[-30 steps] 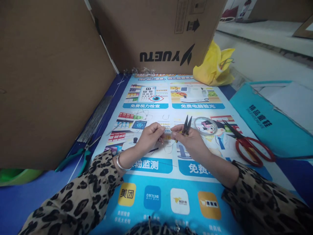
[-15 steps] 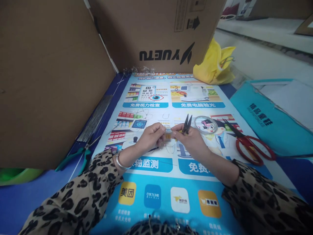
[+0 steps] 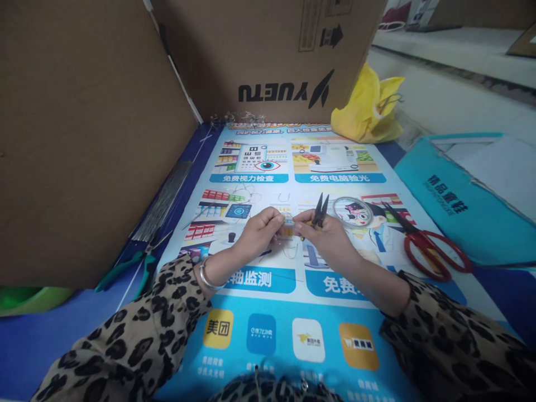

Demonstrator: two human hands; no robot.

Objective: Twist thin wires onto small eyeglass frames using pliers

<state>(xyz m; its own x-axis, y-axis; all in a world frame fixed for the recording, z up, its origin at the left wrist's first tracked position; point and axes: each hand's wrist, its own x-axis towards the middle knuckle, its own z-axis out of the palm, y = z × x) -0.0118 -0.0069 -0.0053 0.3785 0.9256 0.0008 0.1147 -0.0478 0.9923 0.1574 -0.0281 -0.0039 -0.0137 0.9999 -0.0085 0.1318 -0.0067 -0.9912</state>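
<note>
The blue table [image 3: 25, 349] carries a large blue-and-white printed poster [image 3: 293, 306]; left of it lie straight silver-coloured wires [image 3: 162, 202] and green-handled metal pliers [image 3: 148, 272], right a turquoise cardboard box [image 3: 473, 218].

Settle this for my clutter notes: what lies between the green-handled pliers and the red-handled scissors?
The head view shows the left hand, then the right hand holding dark-tipped pliers, both over the printed sheet.

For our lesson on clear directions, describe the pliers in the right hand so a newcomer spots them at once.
Start at the big YUETU box, then come down to the poster. Over it, the right hand grips the pliers, dark tips pointing towards the box. Unlike the teal-handled pair lying at left, these are held.
</note>
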